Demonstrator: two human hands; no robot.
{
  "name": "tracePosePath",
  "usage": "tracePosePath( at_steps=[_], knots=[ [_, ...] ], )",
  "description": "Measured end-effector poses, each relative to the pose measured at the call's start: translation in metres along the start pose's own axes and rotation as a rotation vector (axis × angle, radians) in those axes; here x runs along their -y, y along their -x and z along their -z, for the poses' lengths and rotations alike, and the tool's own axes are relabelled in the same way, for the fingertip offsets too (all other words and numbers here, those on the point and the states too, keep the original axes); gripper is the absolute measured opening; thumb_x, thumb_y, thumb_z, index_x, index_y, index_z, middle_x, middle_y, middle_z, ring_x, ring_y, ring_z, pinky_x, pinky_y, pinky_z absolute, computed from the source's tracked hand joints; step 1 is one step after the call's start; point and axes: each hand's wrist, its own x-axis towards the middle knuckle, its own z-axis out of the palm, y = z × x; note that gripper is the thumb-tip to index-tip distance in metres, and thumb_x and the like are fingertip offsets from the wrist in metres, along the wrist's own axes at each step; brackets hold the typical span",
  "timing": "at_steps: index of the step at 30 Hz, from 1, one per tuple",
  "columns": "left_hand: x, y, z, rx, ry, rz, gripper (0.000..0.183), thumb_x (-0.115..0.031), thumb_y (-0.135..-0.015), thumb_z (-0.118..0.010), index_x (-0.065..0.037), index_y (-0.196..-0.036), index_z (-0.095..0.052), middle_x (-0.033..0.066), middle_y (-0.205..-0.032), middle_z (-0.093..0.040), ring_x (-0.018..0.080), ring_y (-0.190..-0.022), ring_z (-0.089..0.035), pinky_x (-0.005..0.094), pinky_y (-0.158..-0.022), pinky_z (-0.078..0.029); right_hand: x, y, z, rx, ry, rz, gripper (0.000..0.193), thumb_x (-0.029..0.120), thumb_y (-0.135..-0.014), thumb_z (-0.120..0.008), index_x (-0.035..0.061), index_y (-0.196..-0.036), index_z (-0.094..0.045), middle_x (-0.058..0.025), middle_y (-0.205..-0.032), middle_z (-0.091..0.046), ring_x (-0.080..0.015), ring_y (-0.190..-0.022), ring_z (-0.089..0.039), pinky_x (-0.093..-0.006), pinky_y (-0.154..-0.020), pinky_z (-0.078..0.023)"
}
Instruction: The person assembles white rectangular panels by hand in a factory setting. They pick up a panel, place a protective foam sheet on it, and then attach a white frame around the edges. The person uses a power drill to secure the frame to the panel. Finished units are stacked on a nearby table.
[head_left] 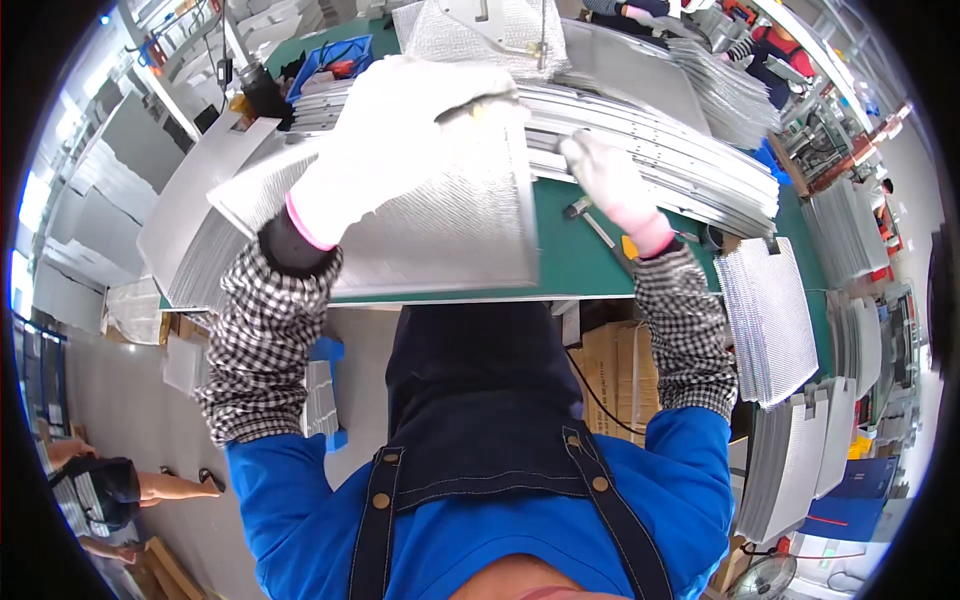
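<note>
A silvery metal panel with a fine textured surface (pixel 440 235) rests at the near edge of the green workbench. My left hand (pixel 390 140), in a white glove washed out by glare, reaches over it, with its fingers bent and closed at the panel's far edge. Part of that grip is hidden. My right hand (pixel 612 180), also gloved and slightly blurred, has bent fingers beside a stack of long, pale metal strips (pixel 660 165). Whether it holds a strip, I cannot tell. A hammer (pixel 595 222) lies on the bench just below my right hand.
Stacks of metal sheets stand at the left (pixel 200 225) and right (pixel 768 320). Farther back are a blue bin (pixel 335 62) and a bubble-wrap-like sheet (pixel 485 45). Cardboard boxes (pixel 615 370) sit under the bench. Other people work at the far right.
</note>
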Motion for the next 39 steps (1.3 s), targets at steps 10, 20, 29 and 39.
tracePosePath(
  at_steps=[10, 20, 29, 39],
  knots=[
    [-0.011, 0.038, -0.090, -0.170, -0.322, 0.224, 0.036, -0.040, -0.082, -0.074, -0.020, -0.112, -0.073, 0.0055, -0.105, -0.067, 0.0281, -0.107, -0.061, 0.0501, -0.102, -0.042, -0.091, 0.040, -0.079, 0.229, -0.066, -0.461, 0.026, 0.022, -0.100, -0.052, 0.0003, -0.113, -0.059, -0.0242, -0.104, -0.069, -0.0412, -0.103, -0.068, -0.0471, -0.088, -0.053],
    [-0.026, 0.039, -0.124, -0.309, -0.396, 0.470, 0.043, -0.039, -0.070, -0.082, -0.010, -0.096, -0.063, 0.0098, -0.090, -0.054, 0.0319, -0.096, -0.054, 0.0536, -0.105, -0.035, 0.045, -0.013, 0.058, -0.024, 0.044, 0.652, 0.033, 0.019, -0.089, -0.065, 0.0131, -0.121, -0.070, -0.0079, -0.119, -0.070, -0.0251, -0.099, -0.070, -0.0354, -0.084, -0.056],
    [-0.029, 0.039, -0.131, -0.365, -0.353, 0.475, 0.033, -0.030, -0.072, -0.077, -0.007, -0.091, -0.062, 0.0131, -0.091, -0.056, 0.0335, -0.096, -0.055, 0.0546, -0.103, -0.037, 0.060, -0.004, 0.055, -0.348, 0.273, 0.629, 0.031, 0.016, -0.083, -0.066, 0.0105, -0.114, -0.070, -0.0097, -0.120, -0.068, -0.0287, -0.098, -0.068, -0.0412, -0.084, -0.054],
    [-0.025, 0.039, -0.130, -0.393, -0.370, 0.430, 0.035, -0.032, -0.074, -0.078, -0.010, -0.093, -0.060, 0.0109, -0.089, -0.052, 0.0324, -0.091, -0.053, 0.0530, -0.096, -0.037, 0.070, 0.046, -0.039, -0.498, -1.082, -0.271, 0.027, 0.026, -0.106, -0.046, 0.0075, -0.088, -0.051, 0.0021, -0.070, -0.049, -0.0050, -0.056, -0.041, -0.0225, -0.051, -0.034]
  ],
)
